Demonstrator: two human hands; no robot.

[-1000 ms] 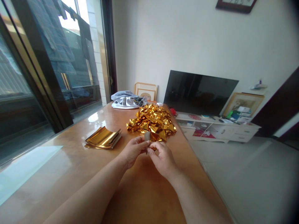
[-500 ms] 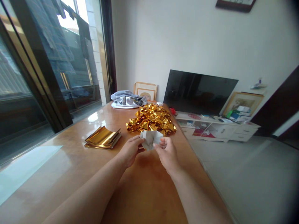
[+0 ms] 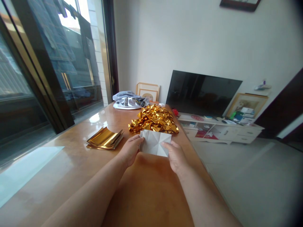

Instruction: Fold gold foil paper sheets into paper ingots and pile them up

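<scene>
A creased sheet of paper (image 3: 155, 143), pale side facing me, is spread between my hands just above the table. My left hand (image 3: 131, 149) pinches its left edge with the thumb on top. At the right edge my right hand (image 3: 175, 154) grips it, thumb lying on the creased face and the fingers hidden behind. Just beyond the sheet lies a heap of folded gold foil pieces (image 3: 155, 118). Left of my left hand sits a stack of gold foil sheets (image 3: 104, 138), their edges curling up.
The glossy wooden table (image 3: 142, 195) has its right edge beside my right forearm. Bundled grey-blue cloth (image 3: 127, 101) and picture frames (image 3: 148, 91) are at its far end. A television (image 3: 203, 93) stands on a white cabinet (image 3: 224, 132) to the right. A pale sheet (image 3: 28, 170) lies at left.
The paper was crumpled together between my fingers and is now opened out nearly flat. My right hand has moved slightly to the right, farther from my left.
</scene>
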